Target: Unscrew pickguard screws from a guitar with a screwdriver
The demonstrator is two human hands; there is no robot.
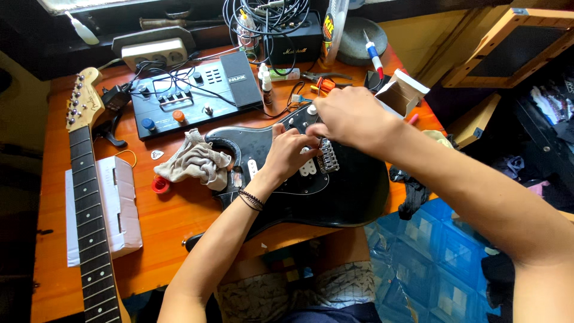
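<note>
A black electric guitar body [335,194] with a black pickguard lies on the orange wooden table [167,221]. My left hand [290,152] rests on the pickguard over the white pickups, fingers curled down near the metal bridge [328,157]. My right hand [347,116] hovers over the bridge and control knobs, fingers pinched together; whatever they pinch is hidden. A detached guitar neck [89,209] lies along the table's left side.
A grey rag [197,162] lies by the body's upper horn. A black effects pedalboard [191,93], cables, small bottles, pliers [323,76], a small amplifier [293,45] and a cardboard box [403,93] crowd the back. A white box [122,206] sits under the neck. Blue crates [442,251] stand at right.
</note>
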